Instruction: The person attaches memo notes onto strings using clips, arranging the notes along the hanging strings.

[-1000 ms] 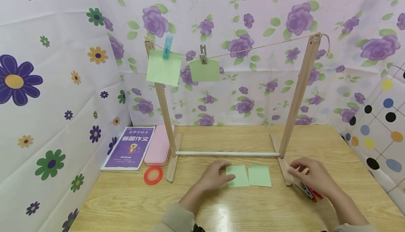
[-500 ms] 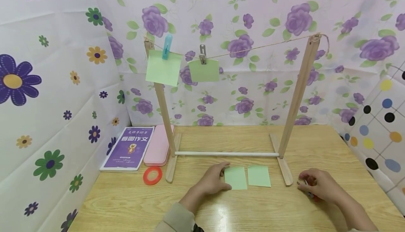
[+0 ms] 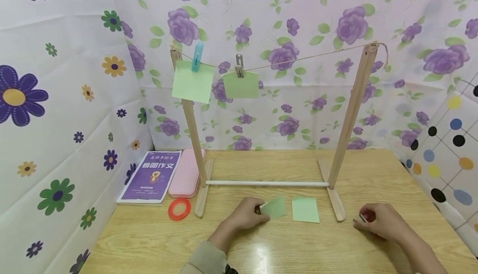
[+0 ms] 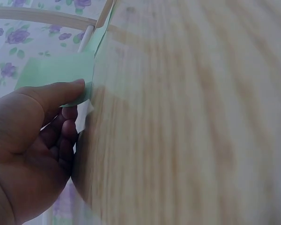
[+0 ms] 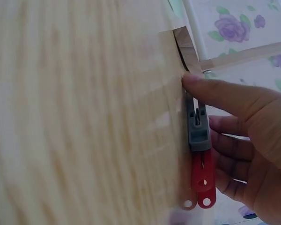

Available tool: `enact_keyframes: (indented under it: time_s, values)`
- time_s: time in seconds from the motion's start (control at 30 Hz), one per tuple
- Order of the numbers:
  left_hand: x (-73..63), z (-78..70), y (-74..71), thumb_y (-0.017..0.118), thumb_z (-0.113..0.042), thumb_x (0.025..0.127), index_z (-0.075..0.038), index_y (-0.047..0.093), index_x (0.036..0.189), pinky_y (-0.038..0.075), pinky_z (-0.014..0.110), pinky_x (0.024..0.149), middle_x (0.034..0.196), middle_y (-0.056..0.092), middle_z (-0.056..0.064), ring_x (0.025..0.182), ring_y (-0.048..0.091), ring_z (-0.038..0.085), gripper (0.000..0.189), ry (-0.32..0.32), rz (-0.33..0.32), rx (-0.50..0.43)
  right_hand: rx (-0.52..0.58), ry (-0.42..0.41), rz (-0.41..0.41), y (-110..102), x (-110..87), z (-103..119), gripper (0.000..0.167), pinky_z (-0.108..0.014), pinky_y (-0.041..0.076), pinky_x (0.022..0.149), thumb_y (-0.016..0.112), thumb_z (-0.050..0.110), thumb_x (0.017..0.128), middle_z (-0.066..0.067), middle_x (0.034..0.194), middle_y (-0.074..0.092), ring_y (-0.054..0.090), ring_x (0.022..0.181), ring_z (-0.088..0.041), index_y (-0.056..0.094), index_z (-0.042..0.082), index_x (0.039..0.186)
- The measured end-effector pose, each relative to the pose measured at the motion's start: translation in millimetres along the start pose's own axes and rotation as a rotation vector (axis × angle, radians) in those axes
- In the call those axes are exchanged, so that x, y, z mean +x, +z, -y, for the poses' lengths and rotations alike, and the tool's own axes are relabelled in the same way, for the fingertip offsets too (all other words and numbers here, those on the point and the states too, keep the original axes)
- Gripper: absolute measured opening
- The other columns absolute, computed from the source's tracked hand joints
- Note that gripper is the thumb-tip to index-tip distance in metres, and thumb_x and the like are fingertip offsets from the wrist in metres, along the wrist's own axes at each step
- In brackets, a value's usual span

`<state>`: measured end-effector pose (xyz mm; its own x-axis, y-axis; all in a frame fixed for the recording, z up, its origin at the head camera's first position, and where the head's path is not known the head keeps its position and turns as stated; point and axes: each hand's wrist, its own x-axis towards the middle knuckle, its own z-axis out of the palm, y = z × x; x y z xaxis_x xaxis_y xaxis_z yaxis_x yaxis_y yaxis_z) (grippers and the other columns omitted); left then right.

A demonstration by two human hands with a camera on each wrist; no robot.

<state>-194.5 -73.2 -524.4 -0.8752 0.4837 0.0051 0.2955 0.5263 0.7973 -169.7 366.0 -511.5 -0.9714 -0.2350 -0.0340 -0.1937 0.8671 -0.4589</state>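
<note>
My left hand [image 3: 244, 215] pinches a light green sticky note [image 3: 275, 208] by its left side, thumb on top, the note tilted up off the table. In the left wrist view the thumb lies across this note [image 4: 58, 70] and the other fingers curl behind it. A second green note [image 3: 305, 210] lies flat just to the right. At the table's right, my right hand [image 3: 381, 221] has thumb and fingers curled at a grey clothespin [image 5: 198, 131]. A red clothespin [image 5: 203, 178] shows just below the grey one, mostly hidden by the hand in the head view.
A wooden stand [image 3: 347, 128] carries a string [image 3: 310, 57]. Two green notes hang from it, under a blue clothespin [image 3: 197, 57] and a metal-grey one [image 3: 239, 65]. At left lie a purple book [image 3: 151, 176], a pink case [image 3: 185, 174] and a red tape ring [image 3: 171, 209].
My left hand has taken hold of the left note and tilted it up from the table. My right hand has drawn slightly back and right, its fingers now around the grey clothespin.
</note>
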Motion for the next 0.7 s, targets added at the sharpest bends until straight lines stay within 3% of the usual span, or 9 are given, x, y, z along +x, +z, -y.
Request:
enact_keyframes:
  time_s: [0.07, 0.2, 0.33, 0.4, 0.57, 0.63, 0.7]
  values:
    - [-0.4, -0.2, -0.7, 0.080, -0.013, 0.088, -0.015, 0.057, 0.072, 0.033, 0.016, 0.050, 0.061, 0.044, -0.007, 0.056, 0.038, 0.005, 0.027, -0.006, 0.001, -0.007, -0.010, 0.028, -0.010, 0.4, 0.0, 0.8, 0.042, -0.023, 0.049, 0.058, 0.084, 0.049, 0.079, 0.006, 0.077, 0.062, 0.053, 0.068, -0.007, 0.074, 0.011, 0.094]
    - [-2.4, -1.6, -2.8, 0.079, -0.015, 0.090, -0.015, 0.062, 0.074, 0.036, 0.017, 0.052, 0.063, 0.048, -0.007, 0.058, 0.041, 0.006, 0.023, -0.013, 0.008, -0.040, 0.006, 0.008, -0.066, 0.4, -1.0, 3.4, 0.044, -0.024, 0.049, 0.057, 0.082, 0.045, 0.084, 0.005, 0.082, 0.067, 0.054, 0.068, -0.007, 0.076, 0.005, 0.102]
    - [-3.8, -1.1, -4.0, 0.078, -0.016, 0.091, -0.017, 0.071, 0.081, 0.042, 0.018, 0.055, 0.075, 0.061, -0.010, 0.063, 0.047, 0.006, 0.012, -0.020, 0.012, -0.086, 0.102, 0.016, -0.133, -0.8, -2.7, 9.3, 0.043, -0.024, 0.042, 0.043, 0.081, 0.039, 0.087, 0.003, 0.066, 0.060, 0.046, 0.050, -0.008, 0.075, 0.003, 0.110]
    - [-3.7, -0.9, -4.6, 0.078, -0.015, 0.090, -0.018, 0.073, 0.085, 0.042, 0.018, 0.055, 0.079, 0.063, -0.010, 0.064, 0.048, 0.007, 0.008, -0.022, 0.006, -0.108, 0.167, 0.029, -0.152, -2.0, -3.2, 12.7, 0.041, -0.025, 0.041, 0.036, 0.080, 0.036, 0.089, -0.001, 0.070, 0.064, 0.043, 0.042, -0.011, 0.074, 0.003, 0.113]
    - [-3.8, -2.1, -4.7, 0.077, -0.015, 0.091, -0.014, 0.069, 0.084, 0.043, 0.018, 0.059, 0.075, 0.058, -0.007, 0.068, 0.049, 0.007, 0.010, -0.041, -0.012, -0.133, 0.330, 0.065, -0.130, -3.6, -3.0, 17.6, 0.047, -0.029, 0.057, 0.046, 0.077, 0.033, 0.093, -0.016, 0.107, 0.072, 0.069, 0.060, -0.014, 0.066, -0.001, 0.123]
    - [-3.9, -1.5, -3.3, 0.076, -0.015, 0.091, -0.013, 0.066, 0.080, 0.044, 0.018, 0.060, 0.074, 0.057, -0.007, 0.068, 0.049, 0.007, 0.015, -0.045, -0.025, -0.132, 0.382, 0.070, -0.130, -3.2, -2.7, 18.8, 0.050, -0.031, 0.061, 0.053, 0.075, 0.033, 0.094, -0.020, 0.110, 0.070, 0.073, 0.072, -0.017, 0.063, -0.004, 0.126]
    - [-3.9, -0.7, -1.4, 0.074, -0.014, 0.092, -0.012, 0.065, 0.081, 0.044, 0.018, 0.060, 0.075, 0.057, -0.006, 0.069, 0.049, 0.007, 0.014, -0.038, -0.045, -0.147, 0.411, 0.059, -0.146, -2.7, -2.4, 20.1, 0.051, -0.033, 0.062, 0.054, 0.074, 0.033, 0.095, -0.021, 0.112, 0.069, 0.073, 0.071, -0.018, 0.060, -0.004, 0.128]
